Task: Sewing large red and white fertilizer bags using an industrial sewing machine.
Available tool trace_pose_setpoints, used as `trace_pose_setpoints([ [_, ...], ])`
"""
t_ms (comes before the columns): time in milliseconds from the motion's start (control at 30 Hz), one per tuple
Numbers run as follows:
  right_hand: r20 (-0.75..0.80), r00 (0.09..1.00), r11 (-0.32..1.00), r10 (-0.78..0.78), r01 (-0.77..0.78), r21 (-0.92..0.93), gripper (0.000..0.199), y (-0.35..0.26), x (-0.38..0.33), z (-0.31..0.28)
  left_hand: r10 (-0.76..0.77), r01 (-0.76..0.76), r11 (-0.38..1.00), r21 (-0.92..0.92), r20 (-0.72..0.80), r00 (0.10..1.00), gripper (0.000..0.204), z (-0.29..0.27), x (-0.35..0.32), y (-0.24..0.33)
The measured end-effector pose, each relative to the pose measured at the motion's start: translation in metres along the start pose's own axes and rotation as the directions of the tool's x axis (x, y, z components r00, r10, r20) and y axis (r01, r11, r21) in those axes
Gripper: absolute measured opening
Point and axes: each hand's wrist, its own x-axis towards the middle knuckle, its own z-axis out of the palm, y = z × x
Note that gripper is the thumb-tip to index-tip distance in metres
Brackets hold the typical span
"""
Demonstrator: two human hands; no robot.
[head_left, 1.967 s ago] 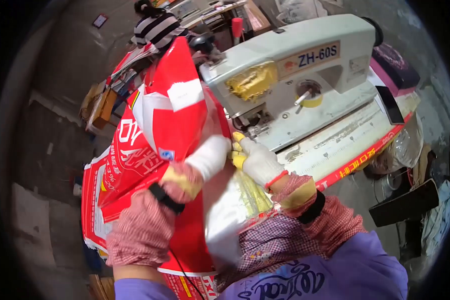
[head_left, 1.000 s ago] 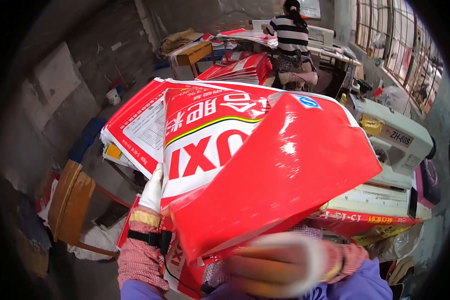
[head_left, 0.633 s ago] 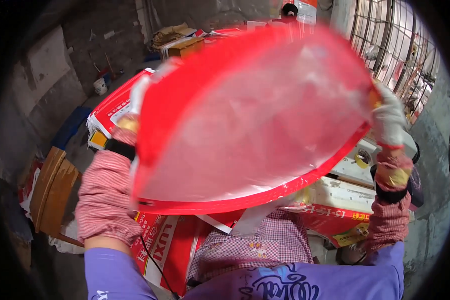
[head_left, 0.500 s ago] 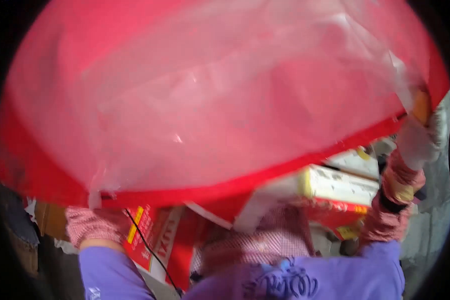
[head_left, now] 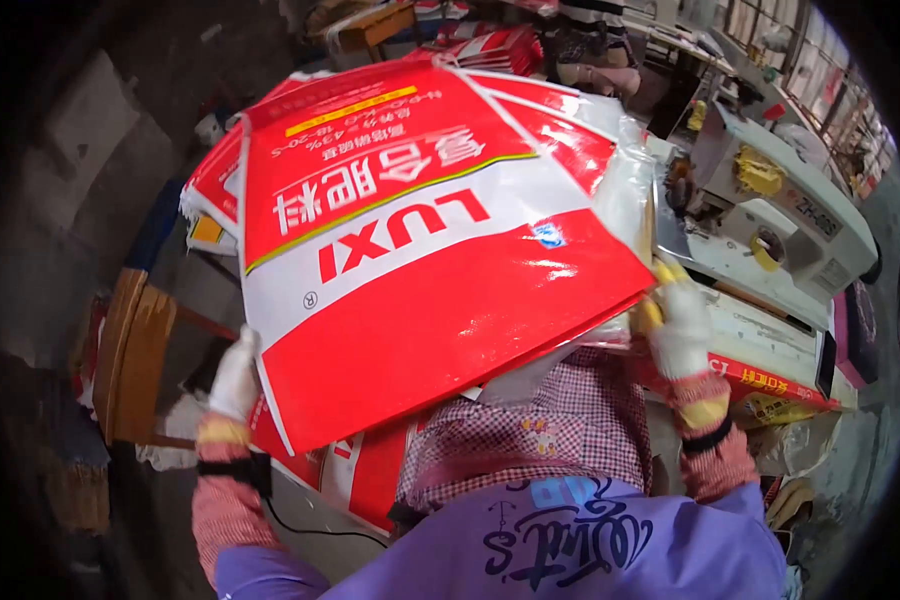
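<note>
A red and white printed sack (head_left: 420,350) spreads out flat in front of me, on top of other sacks (head_left: 550,120). My left hand (head_left: 236,378), in a white glove, is closed at the sack's near left edge, its fingers partly hidden. At the right corner, my right hand (head_left: 682,312) grips the edge; its glove is white with yellow fingertips. Clear plastic film (head_left: 625,205) shows beyond the sack's right side.
A white sewing machine (head_left: 785,225) stands close on the right, with its bed beside my right forearm. To the left is a wooden stool (head_left: 135,350). More folded sacks (head_left: 495,52) lie at the far side. A black cable (head_left: 315,530) runs from my left wrist.
The sack, raised before with its red inner side and clear film filling the view, has come down flat, printed face up. Both hands are lower and still at its edges.
</note>
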Motion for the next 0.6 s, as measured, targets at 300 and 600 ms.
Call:
trace_pose_setpoints([
  [300,0.554,0.831,0.308,0.043,-0.539,0.784,0.070,0.025,-0.020,0.040,-0.089,0.093,0.995,-0.021,0.139,0.986,0.048,0.022,-0.098,-0.045],
  [600,0.923,0.385,-0.693,0.027,-0.658,0.295,0.041,-0.106,0.010,0.089,-0.412,0.363,0.776,-0.516,0.020,0.911,0.041,-0.050,-0.237,-0.200],
])
